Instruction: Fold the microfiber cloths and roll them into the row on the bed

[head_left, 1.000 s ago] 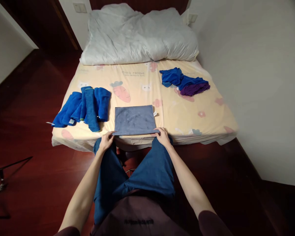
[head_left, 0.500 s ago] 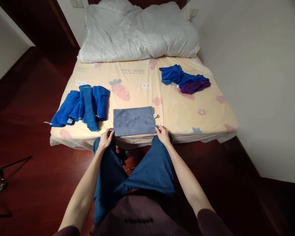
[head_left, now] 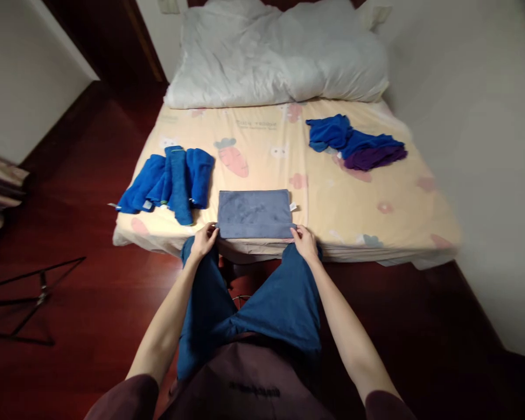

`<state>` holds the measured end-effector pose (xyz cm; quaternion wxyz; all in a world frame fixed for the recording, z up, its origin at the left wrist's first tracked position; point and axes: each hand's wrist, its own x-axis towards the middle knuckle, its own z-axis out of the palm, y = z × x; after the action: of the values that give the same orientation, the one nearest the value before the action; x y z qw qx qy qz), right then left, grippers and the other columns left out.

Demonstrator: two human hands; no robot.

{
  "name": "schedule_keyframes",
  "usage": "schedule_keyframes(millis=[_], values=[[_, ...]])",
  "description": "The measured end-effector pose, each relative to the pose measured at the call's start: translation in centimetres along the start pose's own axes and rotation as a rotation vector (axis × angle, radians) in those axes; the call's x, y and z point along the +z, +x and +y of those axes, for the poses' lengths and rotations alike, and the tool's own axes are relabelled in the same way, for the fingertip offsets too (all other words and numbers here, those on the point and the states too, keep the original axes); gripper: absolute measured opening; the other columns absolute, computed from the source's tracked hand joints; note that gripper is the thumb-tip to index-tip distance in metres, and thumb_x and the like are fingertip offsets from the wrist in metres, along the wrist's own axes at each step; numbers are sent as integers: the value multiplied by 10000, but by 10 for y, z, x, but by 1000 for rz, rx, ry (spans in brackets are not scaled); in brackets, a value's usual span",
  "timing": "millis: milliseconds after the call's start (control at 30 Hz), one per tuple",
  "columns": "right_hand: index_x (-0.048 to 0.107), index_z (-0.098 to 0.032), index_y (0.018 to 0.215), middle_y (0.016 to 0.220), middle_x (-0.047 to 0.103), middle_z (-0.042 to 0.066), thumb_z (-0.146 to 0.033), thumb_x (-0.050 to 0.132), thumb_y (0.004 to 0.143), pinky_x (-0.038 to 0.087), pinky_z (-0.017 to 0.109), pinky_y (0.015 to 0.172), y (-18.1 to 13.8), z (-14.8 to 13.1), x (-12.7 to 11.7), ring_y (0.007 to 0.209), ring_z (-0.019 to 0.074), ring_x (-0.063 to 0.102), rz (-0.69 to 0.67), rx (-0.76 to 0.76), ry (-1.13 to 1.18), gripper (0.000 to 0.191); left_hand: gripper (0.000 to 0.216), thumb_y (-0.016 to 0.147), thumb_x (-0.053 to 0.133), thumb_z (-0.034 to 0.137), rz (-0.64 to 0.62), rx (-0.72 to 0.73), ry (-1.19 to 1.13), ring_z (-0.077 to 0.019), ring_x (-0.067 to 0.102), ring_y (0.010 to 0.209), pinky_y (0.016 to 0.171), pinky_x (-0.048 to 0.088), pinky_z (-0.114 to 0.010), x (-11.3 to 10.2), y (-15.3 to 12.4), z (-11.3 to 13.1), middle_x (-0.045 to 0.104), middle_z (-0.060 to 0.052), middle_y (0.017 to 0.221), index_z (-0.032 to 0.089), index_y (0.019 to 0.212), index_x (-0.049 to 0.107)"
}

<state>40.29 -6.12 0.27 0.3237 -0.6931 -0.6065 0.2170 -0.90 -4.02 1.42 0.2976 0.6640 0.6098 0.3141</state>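
A grey-blue towel (head_left: 254, 211) lies flat at the near edge of the bed, with a narrow strip folded over along its near side. My left hand (head_left: 205, 240) pinches the near left corner of this strip. At the near right corner, my right hand (head_left: 304, 241) pinches the same strip between thumb and fingers. A small white tag (head_left: 293, 206) sticks out from the towel's right side. To the left lie several rolled blue towels (head_left: 200, 178), with a darker teal-blue rolled towel (head_left: 181, 192) on top of them.
Crumpled blue cloths (head_left: 330, 132) and a purple cloth (head_left: 375, 156) lie on the bed's right side. A white quilt (head_left: 280, 58) is heaped at the head of the patterned bed sheet (head_left: 262, 166). Black stand legs (head_left: 41, 297) stand on the floor at left.
The view has swung left, so the bed appears further right and a striped fabric shows at the left edge. Both hands keep their pinch on the towel's near strip.
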Motion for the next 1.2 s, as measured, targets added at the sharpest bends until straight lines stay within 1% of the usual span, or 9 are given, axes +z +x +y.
schedule_keyframes(millis=[200, 300, 400, 500, 600, 767, 867, 967, 1200], values=[[696, -211, 1048, 893, 763, 107, -585, 498, 954, 544, 348, 726, 1, 7, 4, 793, 273, 719, -14, -22, 19, 433, 439, 950, 521, 496, 32, 21, -1, -190, 680, 771, 790, 578, -340, 2, 0, -1, 718, -84, 933, 150, 1194, 635], [681, -197, 1139, 906, 757, 108, -553, 511, 952, 560, 366, 759, -1, 0, 1, 793, 268, 714, -4, -14, 18, 437, 430, 962, 516, 465, 28, 27, 11, -184, 672, 769, 785, 582, -340, 2, 0, -1, 707, -76, 956, 160, 1252, 603], [640, -180, 1270, 1077, 739, 137, -465, 511, 957, 561, 417, 896, -5, -11, -4, 956, 282, 703, 113, -68, -19, 442, 390, 985, 495, 402, 84, 122, 101, -222, 671, 992, 930, 558, -381, 1, -3, 1, 690, -116, 1109, 168, 1283, 590], [648, -184, 1295, 1249, 691, 148, -359, 482, 968, 490, 475, 1069, -11, -19, -9, 1179, 294, 633, 201, -212, -53, 406, 345, 1012, 441, 321, 141, 252, 207, -247, 573, 1256, 1105, 460, -439, -1, -8, 5, 633, -147, 1316, 181, 1277, 611], [687, -211, 1268, 1309, 678, 118, -286, 499, 952, 450, 501, 1128, -16, -21, -10, 1253, 290, 604, 136, -330, -65, 375, 351, 1014, 405, 259, 85, 331, 255, -240, 511, 1358, 1157, 415, -486, -1, -13, 6, 593, -124, 1420, 211, 1279, 630], [741, -247, 1183, 1303, 697, 58, -267, 547, 931, 468, 486, 1115, -15, -19, -4, 1278, 272, 609, -15, -447, -100, 319, 364, 1019, 405, 281, -82, 429, 268, -246, 480, 1408, 1161, 415, -524, 3, -11, 3, 601, -95, 1435, 218, 1263, 667], [714, -237, 1249, 1359, 662, 56, -284, 563, 934, 462, 473, 1117, -11, -18, -1, 1318, 266, 583, -37, -469, -122, 353, 418, 1008, 471, 351, -115, 438, 287, -251, 454, 1432, 1189, 388, -504, 5, -7, 3, 565, -95, 1476, 205, 1377, 601], [659, -222, 1341, 1416, 619, 62, -290, 571, 934, 446, 470, 1128, -8, -17, 0, 1363, 267, 545, -65, -466, -149, 423, 567, 961, 564, 397, -148, 431, 323, -267, 406, 1467, 1218, 349, -498, 5, -4, 4, 494, -101, 1538, 194, 1486, 494], [566, -233, 1449, 1483, 560, 59, -150, 489, 916, 407, 492, 1161, -4, -15, 0, 1403, 251, 502, -116, -414, -194, 545, 629, 885, 494, 143, -164, 365, 359, -243, 394, 1478, 1232, 334, -479, 6, -2, 4, 480, -88, 1549, 189, 1512, 461]])
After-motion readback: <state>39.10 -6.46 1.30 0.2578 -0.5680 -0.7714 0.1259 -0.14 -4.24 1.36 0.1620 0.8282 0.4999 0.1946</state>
